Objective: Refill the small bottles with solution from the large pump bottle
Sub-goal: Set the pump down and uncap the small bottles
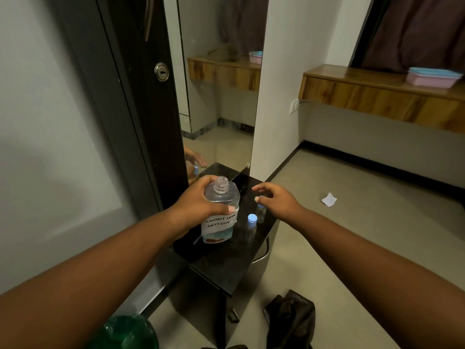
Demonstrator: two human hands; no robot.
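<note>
The large clear bottle, labelled "contact lens solution", stands on the small black table with its threaded neck uncovered and no pump on it. My left hand grips it around the shoulder. To its right stand two small clear bottles with light blue caps: one close to the big bottle, the other just behind it, partly hidden by my right hand. That hand hovers over the further small bottle with fingers spread and holds nothing.
A tall mirror rises behind the table beside a dark door frame. A dark bag lies on the floor at the front, a scrap of white paper further right. A wooden shelf carries pink and blue boxes. A green object sits bottom left.
</note>
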